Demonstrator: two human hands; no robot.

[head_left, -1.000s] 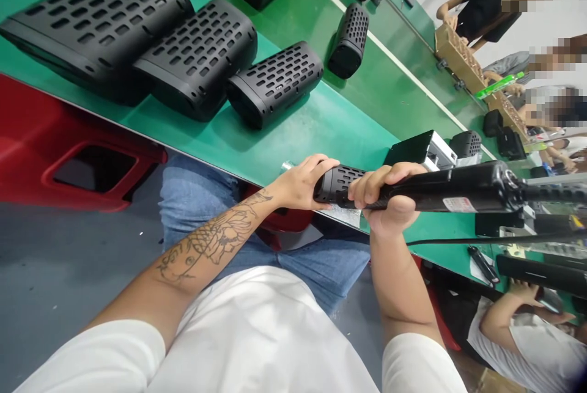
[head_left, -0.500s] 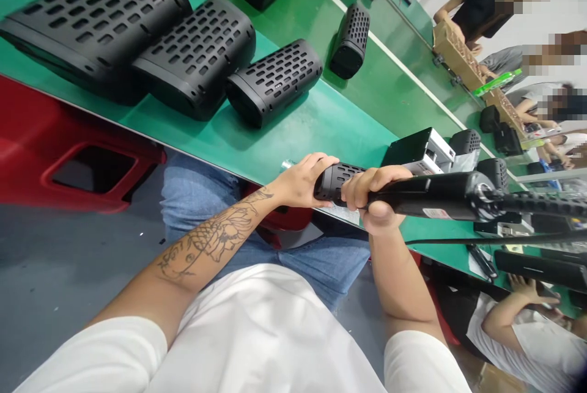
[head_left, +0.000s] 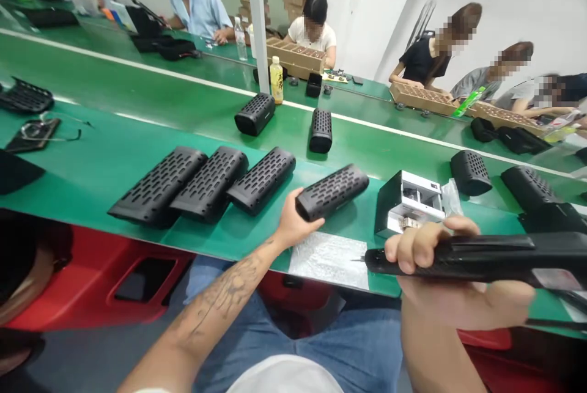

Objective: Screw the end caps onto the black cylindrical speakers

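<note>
My left hand (head_left: 296, 223) is closed around the near end of a black slotted speaker housing (head_left: 334, 190), which lies at a slant over the green table. My right hand (head_left: 440, 271) grips a black electric screwdriver (head_left: 495, 255), held nearly level with its thin bit pointing left. The bit tip is over a silvery sheet (head_left: 328, 258) at the table's front edge, apart from the housing. Three similar housings (head_left: 206, 185) lie in a slanted row to the left. A white and black box-shaped device (head_left: 408, 200) stands just beyond my right hand.
More black housings (head_left: 321, 130) sit on the green belt (head_left: 358, 136) behind. A yellow-labelled bottle (head_left: 276, 81) stands by a white post (head_left: 257, 20). Co-workers sit across with divided cardboard boxes (head_left: 296, 58). Red stools (head_left: 137, 283) are under the near edge.
The view has swung upright and leftward. My right hand and the screwdriver have drawn away from the housing to the right. My left hand still holds the housing, now farther onto the table.
</note>
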